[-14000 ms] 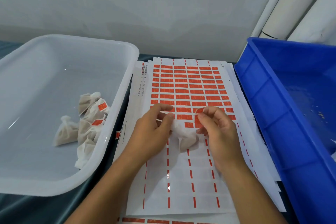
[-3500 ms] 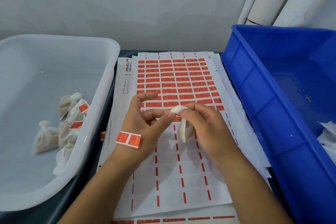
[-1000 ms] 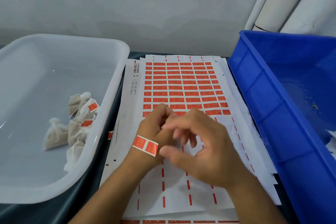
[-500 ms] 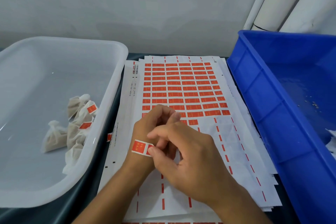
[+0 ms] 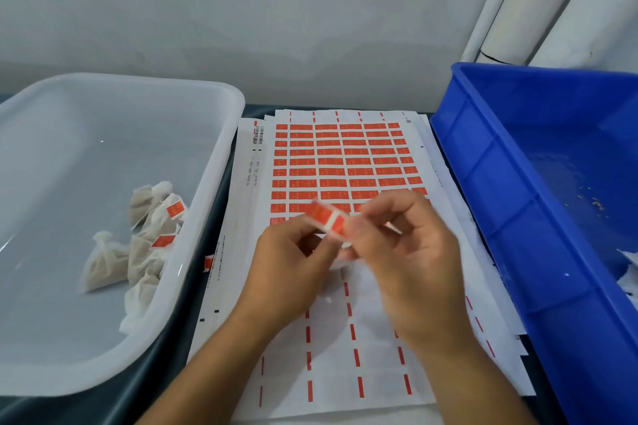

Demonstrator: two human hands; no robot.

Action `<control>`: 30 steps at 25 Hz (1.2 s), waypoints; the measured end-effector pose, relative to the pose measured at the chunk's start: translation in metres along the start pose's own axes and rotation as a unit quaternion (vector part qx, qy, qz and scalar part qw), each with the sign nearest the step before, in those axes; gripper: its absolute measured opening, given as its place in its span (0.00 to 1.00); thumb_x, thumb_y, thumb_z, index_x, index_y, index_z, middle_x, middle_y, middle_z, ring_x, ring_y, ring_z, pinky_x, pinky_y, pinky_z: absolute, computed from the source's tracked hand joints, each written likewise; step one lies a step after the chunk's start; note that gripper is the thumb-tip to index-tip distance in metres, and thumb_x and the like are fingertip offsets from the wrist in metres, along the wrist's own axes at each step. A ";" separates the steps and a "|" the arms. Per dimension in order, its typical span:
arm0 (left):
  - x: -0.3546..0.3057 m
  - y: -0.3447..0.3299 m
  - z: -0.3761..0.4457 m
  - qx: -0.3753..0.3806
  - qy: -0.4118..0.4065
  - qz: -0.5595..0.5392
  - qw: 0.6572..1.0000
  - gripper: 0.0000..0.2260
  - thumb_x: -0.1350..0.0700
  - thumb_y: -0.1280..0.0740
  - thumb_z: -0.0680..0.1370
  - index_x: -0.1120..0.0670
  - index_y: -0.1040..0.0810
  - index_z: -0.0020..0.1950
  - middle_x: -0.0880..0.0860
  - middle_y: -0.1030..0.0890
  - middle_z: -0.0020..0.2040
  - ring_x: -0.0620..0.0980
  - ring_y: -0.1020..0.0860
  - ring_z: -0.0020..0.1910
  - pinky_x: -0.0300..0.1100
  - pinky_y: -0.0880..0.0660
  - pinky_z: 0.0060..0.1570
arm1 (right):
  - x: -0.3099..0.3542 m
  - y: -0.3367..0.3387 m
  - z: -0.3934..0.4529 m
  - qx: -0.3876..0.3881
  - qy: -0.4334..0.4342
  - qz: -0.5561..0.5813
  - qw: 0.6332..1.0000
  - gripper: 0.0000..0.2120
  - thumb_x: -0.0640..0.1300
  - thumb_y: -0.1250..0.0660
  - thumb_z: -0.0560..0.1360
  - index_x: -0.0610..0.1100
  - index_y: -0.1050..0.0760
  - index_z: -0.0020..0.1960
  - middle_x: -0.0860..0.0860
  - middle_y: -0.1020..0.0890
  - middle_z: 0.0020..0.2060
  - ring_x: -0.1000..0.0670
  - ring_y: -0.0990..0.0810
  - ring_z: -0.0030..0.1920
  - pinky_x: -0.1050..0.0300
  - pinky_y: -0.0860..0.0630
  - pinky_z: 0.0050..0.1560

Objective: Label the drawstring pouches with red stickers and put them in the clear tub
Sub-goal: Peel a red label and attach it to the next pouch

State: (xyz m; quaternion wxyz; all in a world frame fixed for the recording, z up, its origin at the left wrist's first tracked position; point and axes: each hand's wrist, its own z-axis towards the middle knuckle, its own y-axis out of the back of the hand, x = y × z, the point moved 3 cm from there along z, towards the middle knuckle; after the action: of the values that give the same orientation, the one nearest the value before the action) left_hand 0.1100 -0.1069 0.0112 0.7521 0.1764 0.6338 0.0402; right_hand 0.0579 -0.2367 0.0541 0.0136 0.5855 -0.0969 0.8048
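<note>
Red sticker (image 5: 328, 221) off left wrist, pinched by right hand (image 5: 397, 252); left hand (image 5: 293, 262) fingers curled, grip unclear; clear tub (image 5: 221, 162) left

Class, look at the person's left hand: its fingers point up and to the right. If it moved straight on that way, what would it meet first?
Most likely the red sticker strip pinched just ahead of it, then the right hand. The blur makes depth uncertain, but the left hand looks nearly in contact already.

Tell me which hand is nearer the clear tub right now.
Left. The left hand is over the sticker sheets, just right of the clear tub; the right hand sits farther right, toward the blue bin.
</note>
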 end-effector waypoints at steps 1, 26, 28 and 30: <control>-0.002 0.000 0.001 -0.001 0.006 -0.009 1.000 0.08 0.53 0.30 0.80 0.38 0.17 0.52 0.35 0.16 0.46 0.41 0.16 0.43 0.28 0.22 0.41 | -0.003 0.009 0.005 -0.045 -0.018 -0.015 0.999 0.06 0.50 0.25 0.74 0.55 0.21 0.48 0.55 0.15 0.47 0.51 0.13 0.47 0.62 0.17 0.42; 0.001 0.000 0.002 0.022 0.008 -0.093 0.995 0.17 0.54 0.33 0.82 0.35 0.26 0.66 0.45 0.14 0.43 0.46 0.15 0.45 0.30 0.21 0.44 | -0.049 0.025 0.014 -0.034 -0.081 -0.174 0.981 0.11 0.53 0.26 0.76 0.59 0.23 0.55 0.63 0.17 0.46 0.57 0.14 0.47 0.65 0.18 0.40; 0.004 -0.001 0.002 0.022 0.019 -0.098 0.995 0.19 0.53 0.33 0.82 0.32 0.29 0.66 0.49 0.15 0.41 0.50 0.15 0.44 0.31 0.20 0.43 | -0.051 0.025 0.015 -0.014 -0.104 -0.172 0.980 0.10 0.54 0.28 0.77 0.60 0.22 0.57 0.63 0.17 0.47 0.55 0.14 0.48 0.62 0.16 0.42; 0.006 -0.001 0.002 0.022 0.023 -0.097 0.995 0.19 0.53 0.33 0.82 0.31 0.30 0.67 0.51 0.15 0.40 0.52 0.15 0.43 0.31 0.20 0.43 | -0.052 0.025 0.016 0.003 -0.107 -0.189 0.976 0.07 0.54 0.29 0.77 0.61 0.21 0.55 0.64 0.17 0.48 0.57 0.16 0.50 0.62 0.16 0.45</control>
State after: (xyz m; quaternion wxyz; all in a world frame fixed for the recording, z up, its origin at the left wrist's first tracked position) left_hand 0.1126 -0.1062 0.0059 0.7335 0.1291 0.6659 -0.0429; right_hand 0.0860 -0.2591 0.0060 0.1535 0.6757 0.0167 0.7208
